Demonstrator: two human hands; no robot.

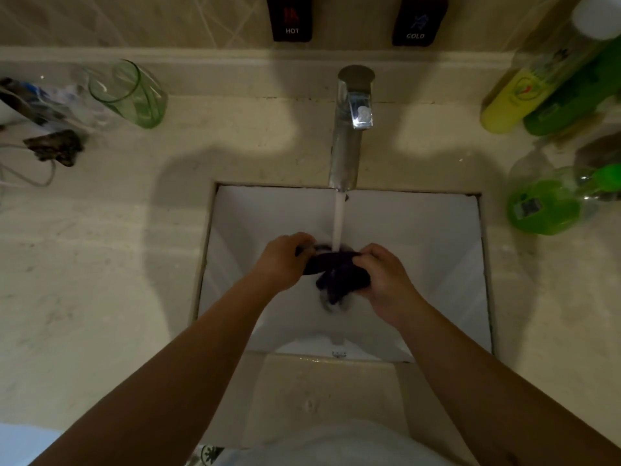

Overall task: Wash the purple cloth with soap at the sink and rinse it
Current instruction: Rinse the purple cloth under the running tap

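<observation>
While both hands wring purple cloth (336,269) under tap, green glass (129,92) empty.

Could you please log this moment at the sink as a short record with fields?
cloth: purple cloth bunched between both hands over the sink
left hand: left hand grips one end
right hand: right hand grips the other end
water: stream runs from the tap onto the cloth
counter left: green glass
counter right: green and yellow bottles
</observation>
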